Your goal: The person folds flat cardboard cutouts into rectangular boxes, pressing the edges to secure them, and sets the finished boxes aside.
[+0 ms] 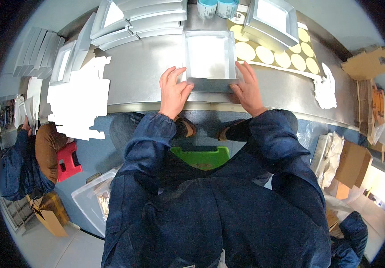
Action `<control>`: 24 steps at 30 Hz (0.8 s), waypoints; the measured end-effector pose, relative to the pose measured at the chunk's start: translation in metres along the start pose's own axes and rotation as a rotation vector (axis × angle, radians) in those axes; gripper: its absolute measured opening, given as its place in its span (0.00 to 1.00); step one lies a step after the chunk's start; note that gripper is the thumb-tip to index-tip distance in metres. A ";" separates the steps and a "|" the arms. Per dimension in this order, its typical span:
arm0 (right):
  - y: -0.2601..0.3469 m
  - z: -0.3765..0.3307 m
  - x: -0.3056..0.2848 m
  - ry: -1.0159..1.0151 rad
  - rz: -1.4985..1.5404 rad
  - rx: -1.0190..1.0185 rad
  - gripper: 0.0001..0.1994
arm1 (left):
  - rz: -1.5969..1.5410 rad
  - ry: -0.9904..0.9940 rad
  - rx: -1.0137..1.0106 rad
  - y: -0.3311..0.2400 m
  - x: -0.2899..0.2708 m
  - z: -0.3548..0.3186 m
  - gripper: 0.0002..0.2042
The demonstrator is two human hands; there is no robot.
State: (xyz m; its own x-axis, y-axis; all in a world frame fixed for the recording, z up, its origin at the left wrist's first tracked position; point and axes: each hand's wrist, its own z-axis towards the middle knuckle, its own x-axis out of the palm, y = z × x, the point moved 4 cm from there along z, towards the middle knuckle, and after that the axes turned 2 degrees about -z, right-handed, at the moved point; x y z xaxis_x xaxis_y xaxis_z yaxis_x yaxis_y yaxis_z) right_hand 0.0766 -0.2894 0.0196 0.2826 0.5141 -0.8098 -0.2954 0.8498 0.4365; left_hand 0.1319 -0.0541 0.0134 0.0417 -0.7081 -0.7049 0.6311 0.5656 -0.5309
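Observation:
A shallow silver-grey box with a bright white middle lies on the metal table straight ahead of me. Its near side is a darker grey flap. My left hand grips the near left corner, thumb on the flap's end and fingers along the outer side. At the near right corner my right hand does the same, its thumb pressing the flap's other end. The undersides of both hands are hidden.
Stacked grey boxes stand at the back left, beside white sheets overhanging the table. Yellow round stickers on a sheet lie at right, partly under another box. Two blue rolls stand behind. A co-worker sits left.

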 end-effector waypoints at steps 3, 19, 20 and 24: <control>0.000 0.001 0.002 0.041 -0.004 -0.032 0.08 | -0.021 0.030 0.005 0.009 0.001 -0.003 0.05; -0.003 -0.019 0.003 0.290 -0.039 -0.455 0.29 | -0.038 0.525 0.475 -0.005 -0.006 -0.002 0.26; -0.004 -0.017 0.002 0.286 -0.042 -0.454 0.29 | -0.012 0.535 0.539 -0.008 -0.008 0.000 0.27; 0.000 -0.012 -0.003 0.290 -0.040 -0.496 0.31 | -0.080 0.586 0.570 -0.014 -0.006 0.007 0.25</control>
State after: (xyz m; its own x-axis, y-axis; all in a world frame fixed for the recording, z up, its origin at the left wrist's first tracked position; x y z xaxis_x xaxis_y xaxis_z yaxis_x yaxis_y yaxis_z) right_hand 0.0650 -0.2927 0.0174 0.0614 0.3706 -0.9268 -0.7022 0.6760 0.2237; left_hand 0.1285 -0.0606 0.0281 -0.3322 -0.3121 -0.8901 0.9182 0.1091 -0.3809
